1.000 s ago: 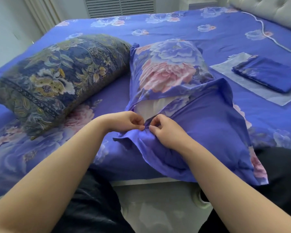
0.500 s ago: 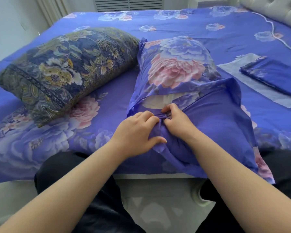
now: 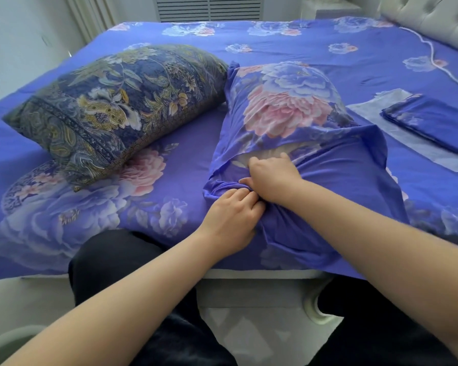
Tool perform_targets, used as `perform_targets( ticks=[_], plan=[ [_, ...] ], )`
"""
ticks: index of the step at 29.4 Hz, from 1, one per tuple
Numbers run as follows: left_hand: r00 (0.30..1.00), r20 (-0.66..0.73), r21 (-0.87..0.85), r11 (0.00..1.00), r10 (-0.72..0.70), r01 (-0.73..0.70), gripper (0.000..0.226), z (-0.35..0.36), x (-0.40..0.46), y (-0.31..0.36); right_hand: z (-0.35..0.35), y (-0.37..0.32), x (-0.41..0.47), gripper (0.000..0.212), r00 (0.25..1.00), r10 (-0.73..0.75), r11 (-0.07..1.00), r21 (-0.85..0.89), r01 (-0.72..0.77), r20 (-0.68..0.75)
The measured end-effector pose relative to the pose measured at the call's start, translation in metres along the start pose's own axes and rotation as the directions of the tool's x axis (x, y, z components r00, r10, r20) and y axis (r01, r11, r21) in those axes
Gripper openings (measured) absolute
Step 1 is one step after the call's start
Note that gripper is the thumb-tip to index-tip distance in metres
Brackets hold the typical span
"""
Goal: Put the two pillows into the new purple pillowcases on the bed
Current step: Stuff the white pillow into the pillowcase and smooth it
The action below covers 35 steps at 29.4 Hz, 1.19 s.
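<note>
Two pillows lay on the bed [image 3: 315,40]: a dark paisley pillow [image 3: 111,107] at upper left, and one mid-frame inside a purple floral pillowcase [image 3: 288,107]. A second folded pillowcase [image 3: 431,122] sat far right. The left hand [image 3: 230,220] and right hand [image 3: 271,178], touching, both gripped bunched fabric at the case's open end.

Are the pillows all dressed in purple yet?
Halfway. One pillow is mostly inside its purple case; both hands, left and right, grip the open end, a white bit showing. The dark pillow waits; a folded case lies unused.
</note>
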<state>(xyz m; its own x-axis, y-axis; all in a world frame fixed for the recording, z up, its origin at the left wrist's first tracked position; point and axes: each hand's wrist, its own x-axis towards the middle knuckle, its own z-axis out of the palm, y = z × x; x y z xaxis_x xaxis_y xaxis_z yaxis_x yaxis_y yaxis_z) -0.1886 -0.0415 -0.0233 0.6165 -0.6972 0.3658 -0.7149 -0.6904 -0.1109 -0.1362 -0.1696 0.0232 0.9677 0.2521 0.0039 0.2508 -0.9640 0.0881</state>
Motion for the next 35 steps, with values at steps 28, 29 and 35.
perform_targets(
  ticks=[28, 29, 35],
  plan=[
    [0.867, -0.177, -0.389, 0.843, -0.465, 0.373, 0.053, -0.017, -0.067, -0.035, -0.034, 0.074, 0.047, 0.045, 0.986, 0.127, 0.941, 0.327, -0.086, -0.104],
    [0.806, -0.161, -0.465, 0.764, -0.570, 0.447, 0.058, -0.022, -0.059, -0.041, -0.033, 0.071, 0.043, 0.048, 0.991, 0.090, 0.949, 0.310, -0.054, -0.102],
    [0.718, 0.403, -0.498, 0.522, -0.568, 0.692, 0.061, -0.004, 0.017, -0.044, -0.043, 0.045, 0.022, 0.038, 0.988, -0.105, 0.933, 0.334, 0.136, -0.109]
  ],
)
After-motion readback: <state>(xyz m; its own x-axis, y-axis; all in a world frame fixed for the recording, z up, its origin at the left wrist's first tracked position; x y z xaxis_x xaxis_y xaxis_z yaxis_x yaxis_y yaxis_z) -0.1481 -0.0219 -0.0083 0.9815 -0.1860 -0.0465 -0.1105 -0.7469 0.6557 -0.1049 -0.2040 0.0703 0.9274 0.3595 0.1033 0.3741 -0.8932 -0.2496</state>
